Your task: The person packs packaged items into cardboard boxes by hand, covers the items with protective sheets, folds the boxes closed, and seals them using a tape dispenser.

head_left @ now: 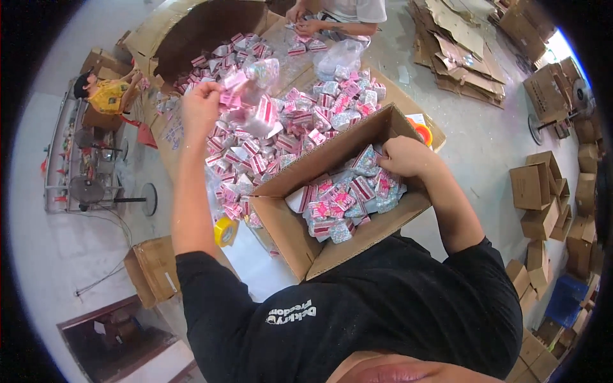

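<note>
My left hand (201, 105) is raised over the pile at the left, its fingers pinched on the pink header cards of small plastic packets (265, 112). These dangle, smeared by motion, so I cannot tell how many there are. An open cardboard box (281, 233) stands tilted close to my chest. Inside lie several clear packets with pink-and-white striped cards (341, 201). My right hand (405, 155) reaches over the box's right end, fingers curled down among those packets. Whatever its fingertips grip is hidden.
Similar packets form a large heap (294, 131) beyond the box, spilling from a big carton (211, 32). Yellow tape (225, 231) lies left, an orange tape roll (423, 133) right. Co-workers sit across (351, 13) and far left (108, 96). Flattened cardboard (460, 51) and empty boxes (543, 191) stand right.
</note>
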Motion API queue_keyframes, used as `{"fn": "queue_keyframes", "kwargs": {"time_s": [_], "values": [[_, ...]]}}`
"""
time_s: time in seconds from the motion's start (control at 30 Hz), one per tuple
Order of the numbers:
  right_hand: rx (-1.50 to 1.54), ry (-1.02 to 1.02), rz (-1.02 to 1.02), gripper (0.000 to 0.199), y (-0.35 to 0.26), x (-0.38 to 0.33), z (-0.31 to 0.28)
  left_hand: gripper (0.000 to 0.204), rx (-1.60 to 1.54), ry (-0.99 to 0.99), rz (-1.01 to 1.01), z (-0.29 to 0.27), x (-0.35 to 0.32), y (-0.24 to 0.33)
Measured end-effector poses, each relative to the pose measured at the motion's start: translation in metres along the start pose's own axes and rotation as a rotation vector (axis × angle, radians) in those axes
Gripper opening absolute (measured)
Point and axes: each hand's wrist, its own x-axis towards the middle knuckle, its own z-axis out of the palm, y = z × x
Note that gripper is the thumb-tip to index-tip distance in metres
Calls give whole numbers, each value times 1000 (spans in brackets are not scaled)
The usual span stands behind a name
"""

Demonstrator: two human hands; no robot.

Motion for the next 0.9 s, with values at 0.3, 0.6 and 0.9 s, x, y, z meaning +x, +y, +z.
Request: {"fn": "queue_keyframes", "kwargs": {"time_s": [0.3, 0.6, 0.9], "values": [[446, 108, -462, 25, -4, -29, -68, 8, -168, -87, 109, -72, -84, 186], [803, 81, -307, 23, 60, 148, -85, 12, 120, -194, 88, 34, -210, 161], [85, -67, -1040, 59, 8, 331, 125, 19, 588, -211, -289, 105, -263, 104]]}}
